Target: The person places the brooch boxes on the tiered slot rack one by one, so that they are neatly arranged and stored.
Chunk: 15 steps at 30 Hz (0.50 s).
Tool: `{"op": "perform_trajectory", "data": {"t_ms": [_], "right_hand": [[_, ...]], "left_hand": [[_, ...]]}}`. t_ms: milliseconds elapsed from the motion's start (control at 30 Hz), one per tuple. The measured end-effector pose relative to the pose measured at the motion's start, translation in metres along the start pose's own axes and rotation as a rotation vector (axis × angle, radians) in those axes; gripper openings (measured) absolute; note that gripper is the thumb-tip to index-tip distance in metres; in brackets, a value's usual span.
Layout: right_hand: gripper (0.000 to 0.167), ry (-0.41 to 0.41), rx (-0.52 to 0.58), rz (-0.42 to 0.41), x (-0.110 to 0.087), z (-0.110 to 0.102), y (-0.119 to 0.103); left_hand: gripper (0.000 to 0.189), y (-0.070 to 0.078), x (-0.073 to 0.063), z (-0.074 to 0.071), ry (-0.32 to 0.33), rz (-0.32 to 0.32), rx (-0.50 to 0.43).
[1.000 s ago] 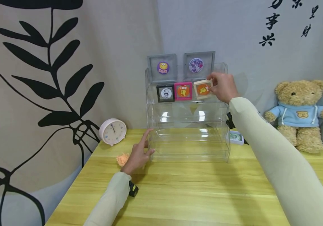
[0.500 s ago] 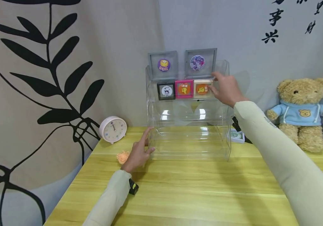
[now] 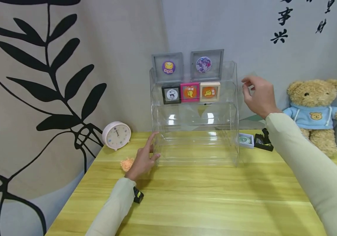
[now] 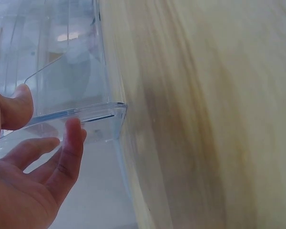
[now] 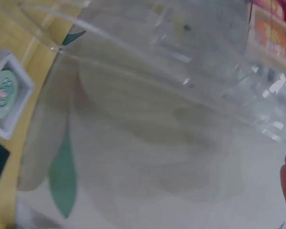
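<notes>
A clear stepped display stand (image 3: 197,154) stands on the table. My left hand (image 3: 142,162) holds its left side edge, thumb to one side of the panel and fingers (image 4: 69,160) on the other. My right hand (image 3: 259,96) is in the air to the right of the stand, fingers loosely bent and holding nothing. On one tier sit a black badge frame (image 3: 166,100), a pink badge frame (image 3: 183,98) and a cream badge frame (image 3: 217,91), side by side. Two larger grey frames (image 3: 175,77) with round badges lean upright on the top tier.
A white badge frame (image 3: 242,144) and a black one (image 3: 263,147) lie on the table (image 3: 215,196) right of the stand. A teddy bear (image 3: 314,119) in blue sits behind them. On the left are a round clock (image 3: 118,139) and a fluffy orange thing (image 3: 126,165).
The cream frame was tilted in my right fingers, then stood straight beside the pink one. My right hand has let go and moved right. My left hand stays put.
</notes>
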State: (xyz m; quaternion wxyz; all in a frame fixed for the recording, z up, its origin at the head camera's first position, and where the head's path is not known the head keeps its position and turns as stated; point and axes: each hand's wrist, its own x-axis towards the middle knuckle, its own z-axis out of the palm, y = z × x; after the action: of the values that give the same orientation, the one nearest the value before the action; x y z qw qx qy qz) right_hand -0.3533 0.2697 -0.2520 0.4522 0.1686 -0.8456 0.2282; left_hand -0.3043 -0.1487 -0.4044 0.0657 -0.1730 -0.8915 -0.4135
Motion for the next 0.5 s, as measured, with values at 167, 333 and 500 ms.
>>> {"op": "perform_trajectory", "data": {"t_ms": [167,333,500], "right_hand": [[0.022,-0.001,-0.023,0.071,-0.021,-0.002,0.025],[0.025,-0.11,-0.019,0.205,-0.05,-0.001,0.053],[0.028,-0.301,-0.068,0.33,-0.081,0.0,0.08]], "left_hand": [[0.088,0.0,0.0,0.001,0.002,-0.002,0.003],[0.087,0.001,0.0,0.001,0.006,-0.006,0.001],[0.088,0.001,0.0,0.001,0.006,-0.006,0.001]]}}
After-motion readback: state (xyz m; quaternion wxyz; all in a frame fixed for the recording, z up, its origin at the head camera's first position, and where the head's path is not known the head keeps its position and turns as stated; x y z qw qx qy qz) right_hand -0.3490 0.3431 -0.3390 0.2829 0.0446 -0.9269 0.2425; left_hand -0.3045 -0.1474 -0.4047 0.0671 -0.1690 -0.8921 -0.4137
